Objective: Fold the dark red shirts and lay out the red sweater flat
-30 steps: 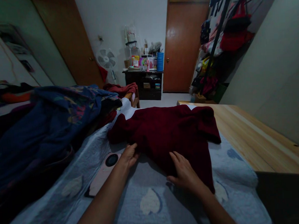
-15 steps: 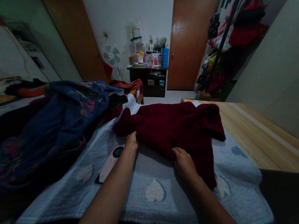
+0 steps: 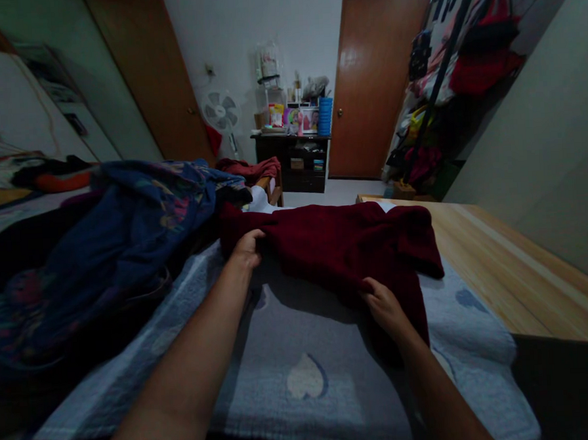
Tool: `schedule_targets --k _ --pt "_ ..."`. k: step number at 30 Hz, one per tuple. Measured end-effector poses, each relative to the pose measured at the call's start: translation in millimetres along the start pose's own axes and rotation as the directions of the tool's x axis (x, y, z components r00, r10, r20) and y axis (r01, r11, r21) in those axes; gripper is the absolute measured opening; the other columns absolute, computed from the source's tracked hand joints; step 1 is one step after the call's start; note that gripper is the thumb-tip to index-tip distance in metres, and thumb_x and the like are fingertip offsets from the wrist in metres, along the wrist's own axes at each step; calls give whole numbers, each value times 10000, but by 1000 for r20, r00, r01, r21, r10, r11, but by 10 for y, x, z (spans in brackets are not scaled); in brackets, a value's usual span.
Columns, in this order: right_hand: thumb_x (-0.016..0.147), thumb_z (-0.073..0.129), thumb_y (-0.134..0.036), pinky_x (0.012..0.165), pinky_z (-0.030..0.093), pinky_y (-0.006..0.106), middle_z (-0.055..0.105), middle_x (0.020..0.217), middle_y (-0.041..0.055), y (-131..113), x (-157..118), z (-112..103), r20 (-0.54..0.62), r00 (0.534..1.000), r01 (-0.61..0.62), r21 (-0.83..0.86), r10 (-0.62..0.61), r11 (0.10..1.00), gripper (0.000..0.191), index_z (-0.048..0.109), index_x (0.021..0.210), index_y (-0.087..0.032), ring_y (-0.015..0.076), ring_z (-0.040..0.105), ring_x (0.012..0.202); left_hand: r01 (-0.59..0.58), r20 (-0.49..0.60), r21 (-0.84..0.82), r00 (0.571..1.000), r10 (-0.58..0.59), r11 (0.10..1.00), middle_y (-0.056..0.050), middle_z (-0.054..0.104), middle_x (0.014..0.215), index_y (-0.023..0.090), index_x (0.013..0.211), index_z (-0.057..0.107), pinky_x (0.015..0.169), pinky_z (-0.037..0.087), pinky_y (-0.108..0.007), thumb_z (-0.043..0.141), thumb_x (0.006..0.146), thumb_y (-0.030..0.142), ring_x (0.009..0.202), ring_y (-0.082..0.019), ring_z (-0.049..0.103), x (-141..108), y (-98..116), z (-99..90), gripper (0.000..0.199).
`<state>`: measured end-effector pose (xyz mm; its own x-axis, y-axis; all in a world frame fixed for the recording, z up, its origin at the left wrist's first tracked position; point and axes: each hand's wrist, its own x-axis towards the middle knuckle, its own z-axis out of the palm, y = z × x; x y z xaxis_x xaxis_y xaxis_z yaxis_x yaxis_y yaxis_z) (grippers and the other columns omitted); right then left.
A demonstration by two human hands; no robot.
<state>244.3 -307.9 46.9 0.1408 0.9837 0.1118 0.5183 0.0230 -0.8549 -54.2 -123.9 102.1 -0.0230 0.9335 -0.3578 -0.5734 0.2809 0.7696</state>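
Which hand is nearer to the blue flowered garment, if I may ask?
Left: the left hand is to the right of the blue garment; the right hand, farther right, grips the maroon cloth.

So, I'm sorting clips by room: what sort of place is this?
Likely a room in someone's home, perhaps a bedroom: a pile of clothes lies at the left, a fan stands near the far wall, and a dark cabinet beside it is topped with household clutter.
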Motion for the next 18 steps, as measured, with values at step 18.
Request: schedule_targets --k 18 --pt "742 418 -110 1059 371 387 558 1317 106 -256 -199 378 71 966 257 -361 -248 897 588 496 1324 -136 222 499 1197 -45 447 232 892 -65 972 -113 676 1196 223 1218 611 1072 407 -424 830 515 85 1228 -283 553 -858 -535 -774 748"
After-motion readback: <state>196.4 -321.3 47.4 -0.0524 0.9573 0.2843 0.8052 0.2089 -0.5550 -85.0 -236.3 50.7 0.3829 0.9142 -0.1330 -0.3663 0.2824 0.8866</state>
